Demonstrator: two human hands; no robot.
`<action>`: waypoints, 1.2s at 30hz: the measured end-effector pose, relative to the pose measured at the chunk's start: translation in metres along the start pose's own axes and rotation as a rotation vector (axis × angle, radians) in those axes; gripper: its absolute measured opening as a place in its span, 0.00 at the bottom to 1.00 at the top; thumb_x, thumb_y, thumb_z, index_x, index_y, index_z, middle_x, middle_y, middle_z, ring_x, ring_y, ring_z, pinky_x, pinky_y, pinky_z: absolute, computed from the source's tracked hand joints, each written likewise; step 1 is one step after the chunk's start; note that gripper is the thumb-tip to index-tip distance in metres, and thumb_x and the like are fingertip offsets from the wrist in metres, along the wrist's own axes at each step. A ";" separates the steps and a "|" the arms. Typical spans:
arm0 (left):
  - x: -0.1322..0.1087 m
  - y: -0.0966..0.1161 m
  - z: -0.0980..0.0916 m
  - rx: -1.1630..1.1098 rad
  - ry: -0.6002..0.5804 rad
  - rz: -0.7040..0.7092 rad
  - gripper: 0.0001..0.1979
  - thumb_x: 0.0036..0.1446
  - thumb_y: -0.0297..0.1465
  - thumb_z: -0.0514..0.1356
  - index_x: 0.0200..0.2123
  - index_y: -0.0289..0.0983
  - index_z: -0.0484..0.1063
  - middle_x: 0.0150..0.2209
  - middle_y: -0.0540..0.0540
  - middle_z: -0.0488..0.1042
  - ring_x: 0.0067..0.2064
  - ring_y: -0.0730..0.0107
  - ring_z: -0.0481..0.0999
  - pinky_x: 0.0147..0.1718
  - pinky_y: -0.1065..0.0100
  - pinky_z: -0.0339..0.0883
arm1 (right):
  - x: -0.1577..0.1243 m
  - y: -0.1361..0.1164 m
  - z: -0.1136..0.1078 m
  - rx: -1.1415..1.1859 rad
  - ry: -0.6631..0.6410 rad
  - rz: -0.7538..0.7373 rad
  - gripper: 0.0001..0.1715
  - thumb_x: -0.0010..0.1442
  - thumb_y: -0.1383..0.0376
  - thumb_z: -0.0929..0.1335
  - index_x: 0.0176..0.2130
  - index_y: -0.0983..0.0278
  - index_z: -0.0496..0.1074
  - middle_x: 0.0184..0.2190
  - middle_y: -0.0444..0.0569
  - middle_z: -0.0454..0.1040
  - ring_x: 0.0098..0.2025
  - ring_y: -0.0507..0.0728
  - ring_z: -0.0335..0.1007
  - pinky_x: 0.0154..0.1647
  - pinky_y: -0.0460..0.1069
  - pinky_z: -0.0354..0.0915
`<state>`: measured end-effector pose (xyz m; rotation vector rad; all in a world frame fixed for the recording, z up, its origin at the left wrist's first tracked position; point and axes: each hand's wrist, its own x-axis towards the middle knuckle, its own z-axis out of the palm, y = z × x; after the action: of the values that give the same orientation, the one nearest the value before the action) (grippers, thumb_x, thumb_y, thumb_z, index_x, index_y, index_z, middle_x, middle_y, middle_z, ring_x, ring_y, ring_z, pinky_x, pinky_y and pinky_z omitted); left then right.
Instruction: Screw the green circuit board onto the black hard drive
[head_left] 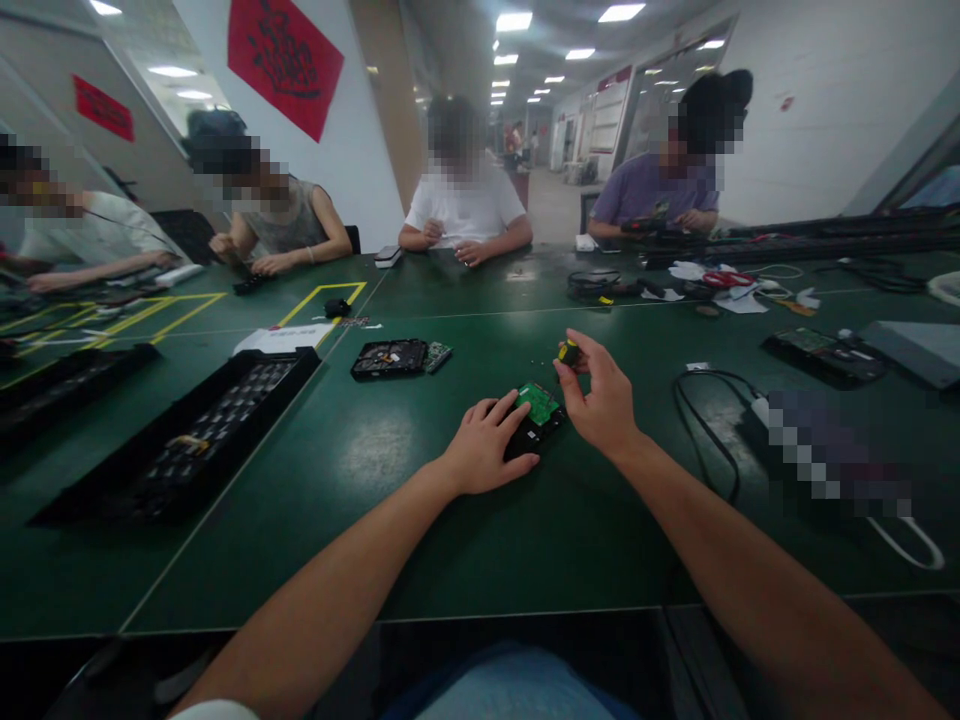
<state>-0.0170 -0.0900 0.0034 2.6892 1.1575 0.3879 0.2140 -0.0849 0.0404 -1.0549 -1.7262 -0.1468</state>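
A hard drive point(537, 404) lies on the green table in front of me, its green circuit board facing up. My left hand point(491, 445) holds it down from the left, fingers across the top and thumb along the near edge, covering part of it. Just above the drive's right far corner, my right hand point(596, 395) is closed in a pinch on a small screwdriver point(569, 352) with a yellow-and-black handle. Its tip is too small to make out.
Left stands a long black tray point(217, 440). Beyond my left hand lie an opened drive point(390, 358) and a loose circuit board point(437, 356). On the right are a black cable point(705, 372), another drive point(825, 355) and a grey box point(919, 350). Several co-workers sit across the table.
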 end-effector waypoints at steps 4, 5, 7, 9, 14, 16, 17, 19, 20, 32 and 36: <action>0.000 0.001 -0.001 0.008 0.003 0.001 0.44 0.63 0.56 0.59 0.75 0.42 0.54 0.76 0.39 0.49 0.71 0.36 0.55 0.66 0.38 0.55 | 0.003 -0.005 -0.003 -0.034 0.046 -0.042 0.26 0.68 0.55 0.71 0.61 0.57 0.67 0.50 0.54 0.74 0.46 0.62 0.75 0.46 0.59 0.76; 0.000 0.001 -0.001 0.008 0.004 0.001 0.44 0.63 0.56 0.59 0.75 0.42 0.54 0.76 0.38 0.50 0.71 0.36 0.55 0.66 0.38 0.56 | 0.003 -0.007 -0.004 -0.037 0.051 -0.048 0.25 0.67 0.55 0.72 0.60 0.57 0.68 0.48 0.54 0.74 0.45 0.62 0.74 0.45 0.58 0.76; -0.001 0.001 -0.001 0.002 0.005 0.001 0.44 0.62 0.56 0.59 0.75 0.42 0.54 0.76 0.38 0.50 0.71 0.36 0.55 0.66 0.38 0.56 | 0.004 -0.008 -0.004 -0.039 0.054 -0.047 0.24 0.68 0.56 0.71 0.60 0.57 0.69 0.47 0.53 0.73 0.43 0.60 0.73 0.45 0.58 0.75; -0.001 0.001 -0.001 -0.009 0.010 0.000 0.44 0.62 0.55 0.60 0.75 0.43 0.54 0.76 0.39 0.50 0.71 0.37 0.55 0.66 0.38 0.55 | 0.004 -0.008 -0.004 -0.041 0.050 -0.044 0.22 0.70 0.58 0.69 0.62 0.56 0.69 0.48 0.53 0.74 0.43 0.60 0.73 0.47 0.59 0.75; -0.001 0.000 0.001 -0.032 0.016 0.002 0.44 0.62 0.55 0.60 0.75 0.44 0.54 0.76 0.39 0.50 0.71 0.36 0.55 0.66 0.36 0.55 | 0.003 -0.003 -0.003 -0.035 0.034 -0.045 0.24 0.72 0.60 0.66 0.65 0.56 0.66 0.51 0.54 0.75 0.46 0.60 0.75 0.50 0.60 0.75; -0.001 -0.001 0.001 -0.025 0.013 0.001 0.44 0.62 0.55 0.60 0.75 0.44 0.54 0.76 0.39 0.49 0.71 0.36 0.55 0.66 0.36 0.54 | 0.003 -0.003 -0.003 -0.028 0.048 -0.035 0.24 0.70 0.58 0.69 0.63 0.55 0.67 0.51 0.53 0.75 0.44 0.60 0.75 0.47 0.58 0.75; -0.001 0.000 0.001 -0.022 0.011 0.001 0.44 0.62 0.55 0.60 0.75 0.44 0.54 0.76 0.39 0.49 0.71 0.36 0.54 0.66 0.37 0.54 | 0.003 -0.003 -0.003 -0.027 0.052 -0.032 0.25 0.69 0.57 0.70 0.62 0.55 0.68 0.50 0.53 0.75 0.43 0.59 0.75 0.46 0.58 0.76; -0.001 0.000 0.000 -0.020 0.008 0.001 0.44 0.62 0.55 0.60 0.75 0.43 0.54 0.76 0.38 0.50 0.71 0.36 0.54 0.66 0.37 0.55 | 0.003 -0.004 -0.004 -0.033 0.059 -0.030 0.25 0.67 0.55 0.72 0.60 0.55 0.69 0.48 0.52 0.75 0.42 0.59 0.74 0.45 0.58 0.76; -0.001 0.000 0.000 -0.019 0.008 0.000 0.44 0.62 0.55 0.60 0.75 0.42 0.54 0.76 0.38 0.51 0.71 0.36 0.54 0.66 0.37 0.55 | 0.003 -0.005 -0.004 -0.037 0.063 -0.029 0.24 0.67 0.55 0.72 0.60 0.55 0.69 0.47 0.52 0.75 0.42 0.60 0.74 0.45 0.58 0.75; -0.001 0.002 -0.002 0.000 0.001 -0.002 0.44 0.62 0.56 0.59 0.74 0.42 0.55 0.76 0.39 0.50 0.71 0.36 0.55 0.67 0.38 0.55 | 0.003 -0.003 -0.003 -0.006 0.038 -0.025 0.24 0.70 0.60 0.68 0.64 0.56 0.67 0.52 0.54 0.74 0.44 0.60 0.76 0.46 0.58 0.77; 0.000 0.002 -0.002 -0.012 0.000 -0.009 0.44 0.62 0.56 0.60 0.75 0.43 0.54 0.77 0.40 0.49 0.71 0.37 0.54 0.67 0.38 0.54 | 0.004 -0.004 -0.004 -0.001 0.043 -0.020 0.25 0.70 0.60 0.68 0.64 0.55 0.67 0.52 0.53 0.74 0.44 0.59 0.76 0.46 0.58 0.77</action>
<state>-0.0169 -0.0912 0.0057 2.6732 1.1628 0.3929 0.2137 -0.0871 0.0465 -1.0290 -1.6989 -0.1818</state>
